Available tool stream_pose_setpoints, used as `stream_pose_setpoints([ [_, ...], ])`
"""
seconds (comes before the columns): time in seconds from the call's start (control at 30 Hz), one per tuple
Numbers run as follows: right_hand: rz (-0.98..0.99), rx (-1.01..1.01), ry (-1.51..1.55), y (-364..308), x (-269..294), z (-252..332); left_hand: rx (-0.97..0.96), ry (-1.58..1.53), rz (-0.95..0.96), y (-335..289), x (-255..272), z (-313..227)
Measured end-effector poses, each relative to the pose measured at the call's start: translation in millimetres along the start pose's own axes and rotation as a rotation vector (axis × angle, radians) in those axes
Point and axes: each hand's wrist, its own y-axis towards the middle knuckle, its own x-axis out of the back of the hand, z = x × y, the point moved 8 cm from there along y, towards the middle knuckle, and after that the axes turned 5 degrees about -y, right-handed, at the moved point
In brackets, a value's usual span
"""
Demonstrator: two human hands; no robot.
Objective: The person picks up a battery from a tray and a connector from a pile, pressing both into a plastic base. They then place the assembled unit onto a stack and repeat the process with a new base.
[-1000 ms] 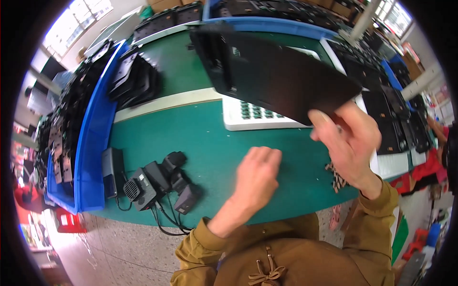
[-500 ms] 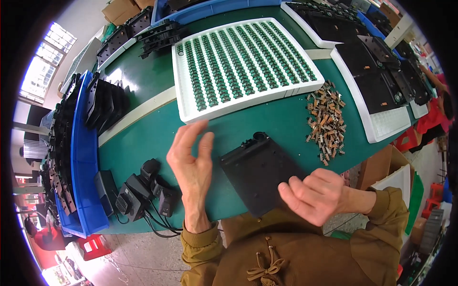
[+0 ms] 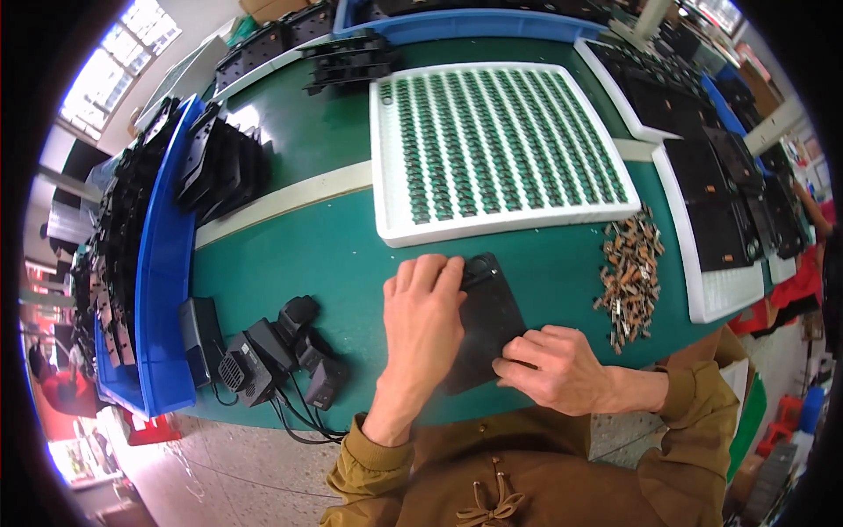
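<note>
A flat black plastic panel (image 3: pixel 488 321) lies on the green table in front of me, its far edge bearing a small round ring. At the panel's far left corner, my left hand (image 3: pixel 421 307) has its fingers bent and pressed together; whatever lies under the fingertips is hidden. My right hand (image 3: pixel 558 367) is closed at the panel's near right edge, thumb and curled fingers gripping it. Beyond both hands stands a white foam tray (image 3: pixel 421 234) with rows of small green circuit boards. Right of the panel sits a pile of small metal-and-orange parts (image 3: pixel 630 281).
Black corded devices (image 3: pixel 263 351) rest at the left, beside a long blue bin (image 3: pixel 162 281) of black parts. Several black panels (image 3: pixel 224 167) lean near that bin. White foam trays (image 3: pixel 672 189) with black panels occupy the right. Another blue bin (image 3: pixel 474 26) spans the back.
My left hand has come right and closed over the panel's far left corner. My right hand has moved slightly left onto its edge. The view has shifted, and the panel is turned more upright.
</note>
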Motion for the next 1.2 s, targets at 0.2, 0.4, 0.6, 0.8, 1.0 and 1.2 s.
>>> stream_pose_setpoints([
  [0.2, -0.108, -0.027, -0.004, 106, 52, -61, -0.013, 0.038, 0.073, -6, -2, 8],
  [0.4, -0.176, -0.367, 0.100, 228, 17, -204, -0.032, 0.013, 0.032, -2, -2, 0],
  [0.6, -0.125, -0.523, -0.069, 274, -28, -251, 0.001, -0.015, 0.019, -2, -1, -1],
  [0.8, -0.078, -0.389, -0.379, 295, -44, -244, 0.025, 0.007, 0.021, -3, 0, 5],
  [1.0, 0.022, -0.418, -0.038, 296, -37, -270, 0.028, -0.004, 0.039, 1, 0, 3],
  [1.2, -0.074, -0.453, 0.357, 278, -26, -276, -0.007, 0.012, 0.063, -4, -4, 2],
])
